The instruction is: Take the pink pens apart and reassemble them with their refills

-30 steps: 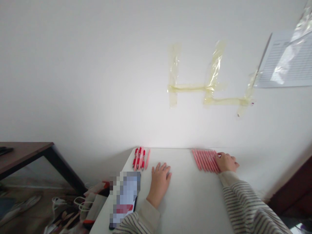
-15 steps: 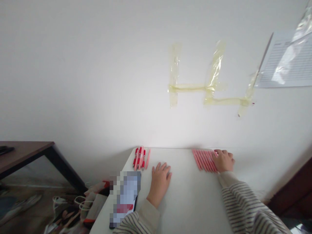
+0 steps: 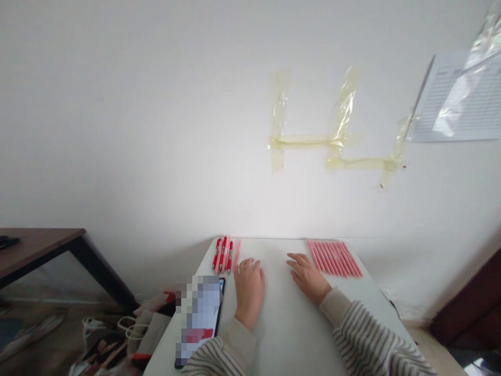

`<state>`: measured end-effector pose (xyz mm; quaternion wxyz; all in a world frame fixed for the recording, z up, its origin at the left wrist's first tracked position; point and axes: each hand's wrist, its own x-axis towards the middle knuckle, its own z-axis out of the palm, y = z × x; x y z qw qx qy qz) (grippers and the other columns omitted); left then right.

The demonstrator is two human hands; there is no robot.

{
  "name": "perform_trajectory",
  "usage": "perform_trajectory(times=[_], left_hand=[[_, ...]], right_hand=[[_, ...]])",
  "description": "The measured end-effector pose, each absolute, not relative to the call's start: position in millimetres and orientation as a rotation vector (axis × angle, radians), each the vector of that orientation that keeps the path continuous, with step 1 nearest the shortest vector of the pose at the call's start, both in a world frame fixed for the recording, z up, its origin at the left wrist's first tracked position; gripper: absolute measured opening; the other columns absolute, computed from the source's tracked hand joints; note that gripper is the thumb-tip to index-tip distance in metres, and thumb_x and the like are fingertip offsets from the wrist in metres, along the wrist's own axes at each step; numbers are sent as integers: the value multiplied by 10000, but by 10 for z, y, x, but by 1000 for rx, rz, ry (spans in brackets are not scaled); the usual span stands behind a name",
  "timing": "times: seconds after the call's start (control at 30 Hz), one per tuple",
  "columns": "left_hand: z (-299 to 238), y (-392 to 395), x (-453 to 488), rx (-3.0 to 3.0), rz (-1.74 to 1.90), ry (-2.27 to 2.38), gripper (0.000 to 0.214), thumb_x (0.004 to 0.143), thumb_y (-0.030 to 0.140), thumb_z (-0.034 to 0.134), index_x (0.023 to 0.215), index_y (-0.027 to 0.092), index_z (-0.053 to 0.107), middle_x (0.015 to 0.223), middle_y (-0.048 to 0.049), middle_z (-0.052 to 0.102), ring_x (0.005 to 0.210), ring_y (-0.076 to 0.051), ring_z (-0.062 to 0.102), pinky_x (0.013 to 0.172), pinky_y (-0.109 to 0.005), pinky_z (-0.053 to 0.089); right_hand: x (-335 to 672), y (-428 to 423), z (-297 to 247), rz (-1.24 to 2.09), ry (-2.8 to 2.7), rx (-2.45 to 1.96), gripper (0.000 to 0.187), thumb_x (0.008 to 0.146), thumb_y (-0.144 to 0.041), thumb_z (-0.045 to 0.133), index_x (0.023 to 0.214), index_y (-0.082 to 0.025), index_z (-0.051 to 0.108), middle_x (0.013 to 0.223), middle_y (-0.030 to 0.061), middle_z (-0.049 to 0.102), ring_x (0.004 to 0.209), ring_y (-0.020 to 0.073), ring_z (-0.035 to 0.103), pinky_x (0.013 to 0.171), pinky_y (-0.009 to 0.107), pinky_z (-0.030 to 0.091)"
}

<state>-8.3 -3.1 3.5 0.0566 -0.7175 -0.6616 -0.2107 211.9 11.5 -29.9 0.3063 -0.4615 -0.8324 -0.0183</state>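
Observation:
On the white table (image 3: 282, 334) my left hand (image 3: 249, 289) lies palm down, fingers slightly curled, its tips at the near end of a small group of red and pink pens (image 3: 226, 255) at the table's far left. Nothing is in it. My right hand (image 3: 308, 277) rests flat in the middle of the table with fingers stretched out and empty, just left of a neat row of several pink pens (image 3: 334, 258) lying side by side at the far right.
A phone (image 3: 200, 318) lies near the table's left edge beside my left forearm. A dark wooden table (image 3: 39, 248) stands at the left, with bags and cables (image 3: 129, 334) on the floor. Strips of tape (image 3: 332, 146) and a paper sheet (image 3: 457, 99) hang on the wall.
My right hand left the row of pink pens and slid left to the middle of the table. My left hand shifted slightly left toward the red and pink pens.

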Motion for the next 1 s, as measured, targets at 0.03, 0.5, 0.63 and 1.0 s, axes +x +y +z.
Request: perform_trajectory(times=[0.03,0.5,0.63,1.0], left_hand=[[41,-22,-90,-2116,-630,-2017,363,940,226,420,1203,215,669,1284,-95,625,1234,-271,527,1100,-471,389],[88,81,-150,-1758,-486,-2124,349,919,237,401,1087,161,698,1158,-139,636,1215,-314,482,1115,-581,298],[80,89,-158,-1760,-505,-2078,382,934,198,351,1110,194,691,1122,-115,646,1166,-293,504,1101,-574,311],[38,91,-159,-1642,-555,-2122,380,928,181,349,987,134,722,1237,-147,600,1241,-317,459,1109,-607,313]], right_hand=[[2100,105,-307,-41,-2229,-1221,372,924,-133,491,1256,-213,637,1393,97,586,1279,261,512,1071,481,504],[2097,137,-364,2,-2239,-1193,341,951,-143,481,1210,-213,691,1248,88,691,1178,242,587,1043,455,527],[2104,132,-352,22,-2238,-1190,340,955,-150,474,1210,-215,690,1248,88,691,1185,240,587,1046,451,524],[2118,130,-339,67,-2232,-1181,341,956,-158,470,1215,-212,686,1253,90,686,1190,241,587,1052,460,523]])
